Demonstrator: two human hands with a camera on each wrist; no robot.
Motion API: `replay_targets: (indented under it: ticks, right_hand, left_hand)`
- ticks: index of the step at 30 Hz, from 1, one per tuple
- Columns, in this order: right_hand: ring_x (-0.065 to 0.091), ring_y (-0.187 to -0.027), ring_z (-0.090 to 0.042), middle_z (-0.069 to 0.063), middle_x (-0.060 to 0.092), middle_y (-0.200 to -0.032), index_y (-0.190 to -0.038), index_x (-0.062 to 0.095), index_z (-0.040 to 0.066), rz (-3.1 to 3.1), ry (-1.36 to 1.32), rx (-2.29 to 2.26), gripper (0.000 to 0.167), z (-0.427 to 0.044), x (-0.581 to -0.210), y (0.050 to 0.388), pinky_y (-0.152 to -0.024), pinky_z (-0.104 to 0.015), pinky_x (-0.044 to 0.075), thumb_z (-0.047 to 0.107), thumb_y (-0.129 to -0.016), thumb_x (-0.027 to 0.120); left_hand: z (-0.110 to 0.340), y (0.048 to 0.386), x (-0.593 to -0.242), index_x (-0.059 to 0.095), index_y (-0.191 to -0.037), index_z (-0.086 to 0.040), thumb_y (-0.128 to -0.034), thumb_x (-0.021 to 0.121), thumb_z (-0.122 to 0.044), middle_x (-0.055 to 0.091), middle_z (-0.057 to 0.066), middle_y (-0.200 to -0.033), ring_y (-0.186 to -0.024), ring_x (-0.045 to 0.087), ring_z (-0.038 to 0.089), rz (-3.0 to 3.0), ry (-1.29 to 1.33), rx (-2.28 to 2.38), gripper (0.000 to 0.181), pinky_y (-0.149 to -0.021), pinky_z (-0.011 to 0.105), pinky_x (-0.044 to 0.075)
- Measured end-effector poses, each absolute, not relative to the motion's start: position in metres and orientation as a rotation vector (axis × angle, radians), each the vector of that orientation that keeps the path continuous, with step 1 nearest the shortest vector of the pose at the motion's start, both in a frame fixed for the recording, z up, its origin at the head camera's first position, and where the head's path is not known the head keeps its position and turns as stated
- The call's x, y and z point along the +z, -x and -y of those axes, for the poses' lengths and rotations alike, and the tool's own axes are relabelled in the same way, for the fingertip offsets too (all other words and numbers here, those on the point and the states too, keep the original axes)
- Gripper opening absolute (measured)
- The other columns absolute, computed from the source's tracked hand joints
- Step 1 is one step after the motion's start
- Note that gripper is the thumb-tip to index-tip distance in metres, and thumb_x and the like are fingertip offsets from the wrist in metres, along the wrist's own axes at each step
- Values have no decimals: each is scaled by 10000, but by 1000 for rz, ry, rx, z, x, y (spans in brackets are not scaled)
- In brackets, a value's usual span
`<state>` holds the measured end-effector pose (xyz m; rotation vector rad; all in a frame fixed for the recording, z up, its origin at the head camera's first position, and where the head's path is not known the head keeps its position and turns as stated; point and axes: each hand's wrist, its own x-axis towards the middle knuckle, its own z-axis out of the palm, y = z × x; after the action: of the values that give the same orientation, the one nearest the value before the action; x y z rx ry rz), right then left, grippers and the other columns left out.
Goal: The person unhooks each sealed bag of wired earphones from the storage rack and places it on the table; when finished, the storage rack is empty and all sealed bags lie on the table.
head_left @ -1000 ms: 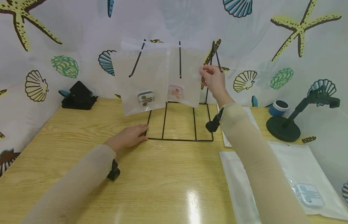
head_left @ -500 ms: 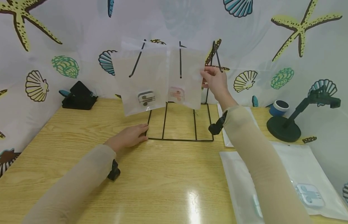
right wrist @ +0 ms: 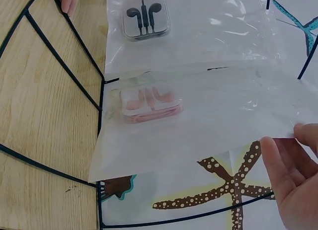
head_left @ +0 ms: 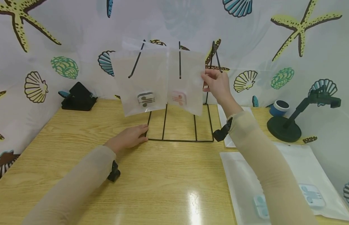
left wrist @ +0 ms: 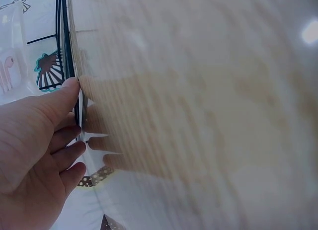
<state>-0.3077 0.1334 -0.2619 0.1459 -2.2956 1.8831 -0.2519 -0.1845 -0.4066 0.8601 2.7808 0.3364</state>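
Note:
My right hand (head_left: 217, 85) pinches the right edge of a translucent bag (head_left: 188, 70) between thumb and fingers. Inside is a case of pink earphones (head_left: 178, 97); the middle prong (head_left: 180, 65) stands out in front of this bag. To its left, a similar bag (head_left: 154, 82) with a dark earphone case (head_left: 146, 99) hangs on the left prong. Nothing hangs on the right prong (head_left: 217, 59). My left hand (head_left: 128, 136) touches the left side of the black wire rack's base (head_left: 180, 140). Its extended fingertips meet the wire in the left wrist view.
More bags (head_left: 301, 156) lie at the right, with blue earphone cases (head_left: 312, 195). Behind them are a black stand (head_left: 284, 128) and a blue jar (head_left: 279, 108). A black holder (head_left: 79, 97) sits at the back left, before the shell-patterned curtain (head_left: 78, 28).
My right hand has moved slightly right and down with the pink earphones' bag, whose lower edge hangs lower. The left hand and the other hanging bag have stayed put.

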Motion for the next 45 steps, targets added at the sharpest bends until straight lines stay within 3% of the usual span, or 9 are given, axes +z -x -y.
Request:
replay_targets:
  ticks: [11, 32, 45]
  right_hand:
    - [569, -642, -196, -56, 587, -780, -1112, 639, -26, 2271, -261, 1855, 258, -134, -263, 291, -549, -253, 542, 119, -901, 611]
    - [570, -650, -150, -71, 597, -868, -1169, 590, -67, 2238, -297, 1969, 315, -139, -261, 264, -541, -248, 540, 88, -895, 611]
    - [553, -604, -123, -53, 594, -804, -1123, 610, -85, 2257, -355, 1950, 275, -140, -256, 244, -530, -261, 541, 54, -886, 615]
  left_hand:
    - [185, 252, -406, 302, -1399, 77, -958, 522, -238, 261, 247, -1440, -1305, 266, 376, -2768, -841, 331, 586, -1045, 479, 256]
    - [186, 252, -406, 295, -1404, 72, -957, 524, -246, 262, 244, -1440, -1307, 266, 371, -2765, -839, 352, 595, -1045, 479, 258]
    - [186, 251, -407, 305, -1400, 73, -956, 527, -241, 276, 248, -1433, -1297, 282, 378, -2781, -838, 351, 587, -1040, 480, 268]
